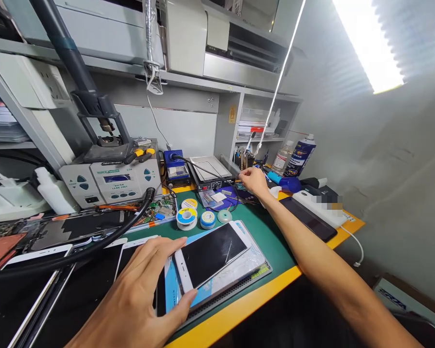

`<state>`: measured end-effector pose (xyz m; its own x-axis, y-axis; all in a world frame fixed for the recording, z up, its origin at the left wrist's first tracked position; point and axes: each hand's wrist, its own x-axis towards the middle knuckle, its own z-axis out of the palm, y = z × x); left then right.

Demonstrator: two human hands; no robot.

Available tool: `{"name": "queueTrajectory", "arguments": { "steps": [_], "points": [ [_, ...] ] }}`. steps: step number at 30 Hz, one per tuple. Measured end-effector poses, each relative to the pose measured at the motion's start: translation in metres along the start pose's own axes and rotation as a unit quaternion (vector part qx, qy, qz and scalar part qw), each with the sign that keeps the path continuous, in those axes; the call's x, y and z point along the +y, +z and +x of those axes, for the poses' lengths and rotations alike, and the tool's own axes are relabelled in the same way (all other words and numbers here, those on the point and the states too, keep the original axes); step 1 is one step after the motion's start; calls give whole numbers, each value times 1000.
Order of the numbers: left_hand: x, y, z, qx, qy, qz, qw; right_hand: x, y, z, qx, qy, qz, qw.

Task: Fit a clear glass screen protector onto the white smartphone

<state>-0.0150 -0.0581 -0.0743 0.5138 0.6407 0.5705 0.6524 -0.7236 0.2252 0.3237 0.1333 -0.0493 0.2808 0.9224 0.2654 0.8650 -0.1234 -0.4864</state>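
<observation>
Near bench (pixel 239 313) front edge, left hand (pixel 141 290) is gripping white phone (pixel 215 253) at one end, risking slip off box (pixel 239 269); what right hand (pixel 254 181) is holding, we can't tell.

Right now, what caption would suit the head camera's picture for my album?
Left hand holds a phone by one end; right hand is near the tool holder.

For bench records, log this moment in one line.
left hand: gripping white-framed screen | right hand: near tool holder, grip unclear | screen: face up
</observation>
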Motion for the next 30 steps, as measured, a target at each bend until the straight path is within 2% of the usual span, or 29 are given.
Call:
{"name": "queueTrajectory", "arguments": {
  "steps": [4, 8, 19, 23, 26, 30],
  "points": [
    [2, 1, -1, 8, -41, -15, 999, 2, -1, -1, -13, 1, 23, 1000],
    [0, -1, -1, 4, 3, 15, 1000, 5, -3, -2, -5, 2, 39, 999],
    [-2, -1, -2, -1, 1, 23, 1000, -3, -17, -14, 136, -30, 94, 986],
    [-2, 2, -3, 3, -44, -13, 999, -5, -31, -17, 173, -31, 170, 970],
    [-4, 4, -3, -6, -61, -30, 998, -5, -45, -25, 162, -20, 263, 951],
    [-5, 2, -1, -7, -62, -45, 997, -2, -68, -48, 94, 2, 394, 914]
  ]
}}
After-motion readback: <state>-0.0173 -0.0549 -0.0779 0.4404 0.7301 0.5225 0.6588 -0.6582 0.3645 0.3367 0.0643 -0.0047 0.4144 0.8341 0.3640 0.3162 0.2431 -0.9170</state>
